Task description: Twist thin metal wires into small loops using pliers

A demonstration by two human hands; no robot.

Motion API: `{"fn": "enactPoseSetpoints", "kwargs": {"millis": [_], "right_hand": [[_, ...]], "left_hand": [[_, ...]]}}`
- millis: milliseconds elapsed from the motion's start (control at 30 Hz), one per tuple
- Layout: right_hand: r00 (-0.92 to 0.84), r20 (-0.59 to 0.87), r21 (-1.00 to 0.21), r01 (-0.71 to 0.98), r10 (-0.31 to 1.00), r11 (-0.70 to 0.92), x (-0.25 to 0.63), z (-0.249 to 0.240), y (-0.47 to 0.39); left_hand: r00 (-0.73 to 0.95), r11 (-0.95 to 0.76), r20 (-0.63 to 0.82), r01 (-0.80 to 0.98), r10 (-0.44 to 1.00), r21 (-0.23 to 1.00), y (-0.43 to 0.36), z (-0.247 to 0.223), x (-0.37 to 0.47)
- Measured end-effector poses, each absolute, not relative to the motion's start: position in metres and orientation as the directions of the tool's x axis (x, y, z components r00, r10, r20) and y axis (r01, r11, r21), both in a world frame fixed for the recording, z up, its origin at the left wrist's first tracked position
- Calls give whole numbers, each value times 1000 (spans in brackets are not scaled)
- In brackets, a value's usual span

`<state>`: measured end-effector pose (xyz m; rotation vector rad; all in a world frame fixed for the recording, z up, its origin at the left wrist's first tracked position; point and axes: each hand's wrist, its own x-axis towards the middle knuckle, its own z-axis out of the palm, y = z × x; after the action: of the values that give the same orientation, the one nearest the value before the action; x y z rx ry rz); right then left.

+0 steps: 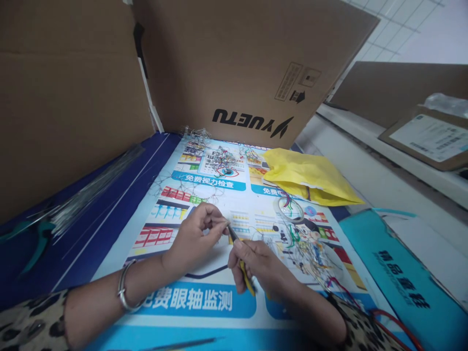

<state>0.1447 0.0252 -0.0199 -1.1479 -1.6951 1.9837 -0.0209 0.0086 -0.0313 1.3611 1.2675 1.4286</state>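
Observation:
My left hand [199, 231], a silver bangle at its wrist, is closed, with thumb and fingertips pinched together. Whatever lies in that pinch is too small to make out. My right hand [258, 263] wraps round a pair of pliers with yellow handles [247, 278]. Their narrow dark jaws [232, 233] point up and left, and the tip meets my left fingertips. Below both hands lies a printed poster sheet [204, 297]. Just right of my right hand is a loose tangle of thin wires [310, 251] in silver, green and red.
More wire tangles [224, 158] lie toward the back. A bundle of straight wires [95, 187] and teal-handled tool [38, 243] sit left. A yellow bag [307, 175], tape roll [290, 209] and teal box [395, 263] are right. Cardboard walls [237, 63] stand behind and left.

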Motion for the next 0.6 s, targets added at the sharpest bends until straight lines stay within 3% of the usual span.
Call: {"fn": "enactPoseSetpoints", "kwargs": {"millis": [600], "right_hand": [[-653, -364, -928, 319, 664, -195, 143, -21, 18]], "left_hand": [[-87, -248, 296, 357, 951, 900, 6, -31, -24]]}}
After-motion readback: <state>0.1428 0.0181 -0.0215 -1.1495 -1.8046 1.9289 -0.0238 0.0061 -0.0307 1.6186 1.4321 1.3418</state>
